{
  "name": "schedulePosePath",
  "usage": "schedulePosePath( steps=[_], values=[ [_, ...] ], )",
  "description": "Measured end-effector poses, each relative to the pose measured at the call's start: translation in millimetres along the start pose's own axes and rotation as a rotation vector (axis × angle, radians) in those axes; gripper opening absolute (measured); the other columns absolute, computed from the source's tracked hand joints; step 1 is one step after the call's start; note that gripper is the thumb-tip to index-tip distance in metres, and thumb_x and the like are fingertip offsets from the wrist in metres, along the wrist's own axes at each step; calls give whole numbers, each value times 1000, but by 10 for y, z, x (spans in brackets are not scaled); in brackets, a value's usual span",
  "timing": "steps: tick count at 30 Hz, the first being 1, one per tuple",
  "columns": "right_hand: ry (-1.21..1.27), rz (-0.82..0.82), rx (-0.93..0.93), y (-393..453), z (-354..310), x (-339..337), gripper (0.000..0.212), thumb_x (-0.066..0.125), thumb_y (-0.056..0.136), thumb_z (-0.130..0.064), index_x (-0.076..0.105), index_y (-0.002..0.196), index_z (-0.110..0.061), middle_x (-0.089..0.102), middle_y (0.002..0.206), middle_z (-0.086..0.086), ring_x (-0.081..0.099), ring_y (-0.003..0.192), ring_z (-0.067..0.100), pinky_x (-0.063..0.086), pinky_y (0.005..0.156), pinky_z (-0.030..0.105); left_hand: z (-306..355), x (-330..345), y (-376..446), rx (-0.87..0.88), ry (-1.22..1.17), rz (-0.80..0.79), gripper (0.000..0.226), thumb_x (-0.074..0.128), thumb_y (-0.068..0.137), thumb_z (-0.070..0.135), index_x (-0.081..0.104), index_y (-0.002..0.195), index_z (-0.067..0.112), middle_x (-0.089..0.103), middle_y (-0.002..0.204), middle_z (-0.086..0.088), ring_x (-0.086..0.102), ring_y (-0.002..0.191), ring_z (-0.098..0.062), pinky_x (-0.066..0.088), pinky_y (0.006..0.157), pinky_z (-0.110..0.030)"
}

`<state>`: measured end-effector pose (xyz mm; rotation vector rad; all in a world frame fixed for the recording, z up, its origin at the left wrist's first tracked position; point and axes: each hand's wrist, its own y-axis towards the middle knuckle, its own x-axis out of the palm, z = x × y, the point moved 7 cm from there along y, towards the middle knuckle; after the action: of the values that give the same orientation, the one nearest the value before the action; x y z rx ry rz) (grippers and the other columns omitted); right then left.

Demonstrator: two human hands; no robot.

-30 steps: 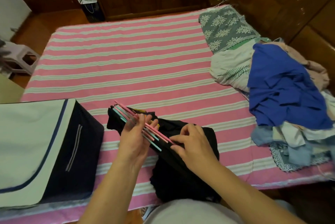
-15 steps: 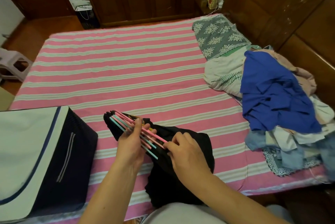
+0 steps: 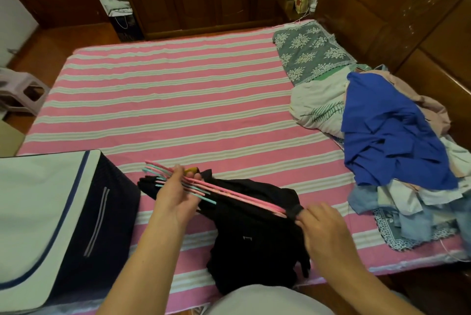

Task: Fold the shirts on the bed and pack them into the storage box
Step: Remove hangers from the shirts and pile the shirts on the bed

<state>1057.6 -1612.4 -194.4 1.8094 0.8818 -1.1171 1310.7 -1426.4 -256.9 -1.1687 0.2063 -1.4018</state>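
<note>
Soft, even indoor light falls on the pink-and-white striped bed sheet (image 3: 178,100), leaving only faint shadows. The glossy brown wooden headboard (image 3: 397,8) shows pale glare patches. Wide-angle distortion bends the edges, and fine detail looks slightly soft.

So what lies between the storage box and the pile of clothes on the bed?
In the head view, the black shirt and hangers held by both hands lie between the storage box and the pile of clothes.
</note>
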Motion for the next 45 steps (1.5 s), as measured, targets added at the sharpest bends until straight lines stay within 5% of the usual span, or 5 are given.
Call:
schedulePosePath(
  steps=[6, 14, 24, 34, 45],
  values=[
    [289, -185, 396, -281, 572, 655, 18, 79, 85, -12, 69, 80, -26, 55, 83, -14, 53, 80, 6, 39, 67, 13, -85, -332, 183, -170, 180, -32, 22, 51, 106, 23, 56, 87, 12, 48, 65, -1, 48, 55, -12, 46, 64, -25],
    [438, -992, 178, -285, -174, 1431, 7, 68, 90, -35, 67, 91, -42, 71, 101, -11, 64, 95, 7, 54, 90, 34, 351, -595, -16, -138, 509, -325, 19, 54, 98, 30, 54, 86, 17, 34, 69, 1, 37, 48, -7, 38, 51, -21],
    [612, -246, 107, 1499, -944, 962, 32, 51, 96, -2, 69, 112, -22, 58, 113, -6, 55, 100, 12, 46, 85, 25, 462, -812, -855, -92, 807, -482, 28, 66, 94, 29, 47, 86, 10, 26, 71, -8, 25, 58, -17, 28, 51, -26],
    [253, -1054, 441, 660, -48, 2243, 60, 66, 93, -21, 42, 148, -14, 54, 141, 13, 55, 125, 32, 47, 99, 35, 790, -1548, -751, 97, 971, -241, 28, 82, 84, 23, 62, 94, 5, 46, 80, -12, 43, 67, -18, 39, 57, -23],
    [524, -791, 1394, -682, -851, 3350, 100, 80, 81, -42, 19, 152, -7, 41, 147, 21, 49, 127, 43, 51, 97, 47, 848, -1801, -336, 116, 922, 3, 13, 60, 98, 3, 71, 105, 7, 52, 80, -9, 48, 66, -16, 41, 61, -28]
  ],
)
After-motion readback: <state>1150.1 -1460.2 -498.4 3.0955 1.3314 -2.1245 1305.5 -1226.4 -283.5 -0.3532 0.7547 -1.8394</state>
